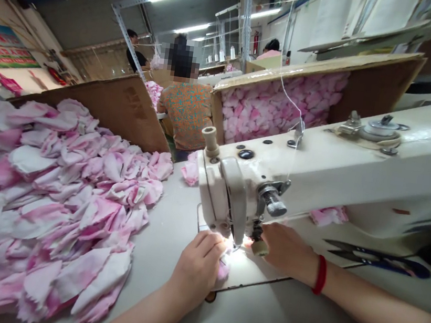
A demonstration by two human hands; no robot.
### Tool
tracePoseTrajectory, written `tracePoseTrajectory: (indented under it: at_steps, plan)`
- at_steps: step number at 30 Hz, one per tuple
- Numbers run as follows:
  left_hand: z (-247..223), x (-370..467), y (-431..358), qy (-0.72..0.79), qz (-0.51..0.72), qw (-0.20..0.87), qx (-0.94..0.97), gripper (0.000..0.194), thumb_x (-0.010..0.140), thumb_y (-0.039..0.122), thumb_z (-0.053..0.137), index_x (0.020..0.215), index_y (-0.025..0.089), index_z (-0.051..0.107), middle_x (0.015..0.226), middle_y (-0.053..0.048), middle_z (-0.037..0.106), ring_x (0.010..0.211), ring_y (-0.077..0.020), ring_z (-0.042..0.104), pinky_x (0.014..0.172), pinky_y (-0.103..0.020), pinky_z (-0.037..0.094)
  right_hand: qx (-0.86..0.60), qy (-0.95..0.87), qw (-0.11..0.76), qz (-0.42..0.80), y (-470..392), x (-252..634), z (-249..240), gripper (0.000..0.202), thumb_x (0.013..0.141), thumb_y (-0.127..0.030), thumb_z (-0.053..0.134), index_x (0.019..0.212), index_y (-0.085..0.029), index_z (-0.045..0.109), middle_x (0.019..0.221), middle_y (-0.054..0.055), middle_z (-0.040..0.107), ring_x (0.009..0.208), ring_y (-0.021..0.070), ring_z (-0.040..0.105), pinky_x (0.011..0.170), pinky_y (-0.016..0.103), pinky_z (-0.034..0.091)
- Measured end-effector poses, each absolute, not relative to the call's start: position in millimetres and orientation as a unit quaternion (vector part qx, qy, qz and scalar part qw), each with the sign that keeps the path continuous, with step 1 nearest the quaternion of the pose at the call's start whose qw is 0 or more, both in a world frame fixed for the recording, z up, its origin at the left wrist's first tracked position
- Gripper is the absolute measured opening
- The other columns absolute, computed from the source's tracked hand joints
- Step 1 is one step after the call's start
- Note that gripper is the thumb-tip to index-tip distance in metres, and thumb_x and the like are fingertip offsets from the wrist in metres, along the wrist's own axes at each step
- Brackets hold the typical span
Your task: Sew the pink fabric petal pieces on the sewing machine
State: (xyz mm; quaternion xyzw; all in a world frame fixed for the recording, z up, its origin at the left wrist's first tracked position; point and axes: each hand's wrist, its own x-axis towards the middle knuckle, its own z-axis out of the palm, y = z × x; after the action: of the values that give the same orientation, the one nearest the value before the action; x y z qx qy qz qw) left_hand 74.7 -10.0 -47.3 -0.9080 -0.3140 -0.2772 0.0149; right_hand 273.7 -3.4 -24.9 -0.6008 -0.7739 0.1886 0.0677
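The left hand [197,266] holds pink cloth [223,269] by the sewing machine [331,155]; whether the right hand [287,249] grips anything is unclear.

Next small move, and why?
Probably guide the pink cloth slightly further under the sewing head: it lies by the lit needle area, the left hand is at it, and the right hand is just across.
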Motion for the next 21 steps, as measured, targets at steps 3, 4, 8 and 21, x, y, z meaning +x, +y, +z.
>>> tracePoseTrajectory:
  at_steps: [3, 4, 8, 21]
  plan:
    - [-48.8, 73.7, -8.9, -0.313, -0.281, 0.032, -0.907, 0.026, 0.084, 0.007, 0.032, 0.097, 0.015, 0.053, 0.085, -0.007, 0.058, 0.081, -0.0185, 0.053, 0.071, -0.033, 0.049, -0.602, -0.773, 0.07, 0.185, -2.8, 273.0, -29.6, 0.016, 0.078, -0.021, 0.043, 0.075, -0.017, 0.058, 0.069, 0.007, 0.061, 0.067, 0.0197, 0.056, 0.053, 0.027, 0.024]
    - [-49.9, 73.4, -8.8, -0.309, -0.278, 0.04, -0.909, 0.025, 0.086, 0.008, 0.032, 0.098, 0.015, 0.053, 0.086, -0.007, 0.059, 0.081, -0.0183, 0.053, 0.072, -0.033, 0.049, -0.603, -0.774, 0.069, 0.183, -2.7, 272.4, -31.0, 0.016, 0.078, -0.022, 0.043, 0.075, -0.018, 0.058, 0.068, 0.007, 0.061, 0.067, 0.0198, 0.056, 0.053, 0.027, 0.024]
    - [-55.4, 72.9, -10.5, -0.283, -0.247, 0.057, -0.925, 0.024, 0.088, 0.011, 0.035, 0.106, 0.017, 0.05, 0.097, -0.007, 0.061, 0.088, -0.0193, 0.056, 0.075, -0.035, 0.049, -0.6, -0.778, 0.07, 0.172, -3.0, 270.2, -33.7, 0.019, 0.079, -0.021, 0.041, 0.072, -0.018, 0.058, 0.067, 0.006, 0.062, 0.066, 0.0194, 0.057, 0.053, 0.028, 0.025]
    - [-63.7, 67.3, -12.4, -0.287, -0.222, 0.026, -0.932, 0.028, 0.091, 0.016, 0.033, 0.115, 0.018, 0.047, 0.106, -0.008, 0.061, 0.091, -0.0189, 0.058, 0.074, -0.035, 0.053, -0.601, -0.779, 0.074, 0.165, 2.0, 276.8, -28.5, 0.019, 0.078, -0.023, 0.045, 0.063, -0.019, 0.054, 0.055, 0.002, 0.052, 0.058, 0.0162, 0.052, 0.05, 0.027, 0.021]
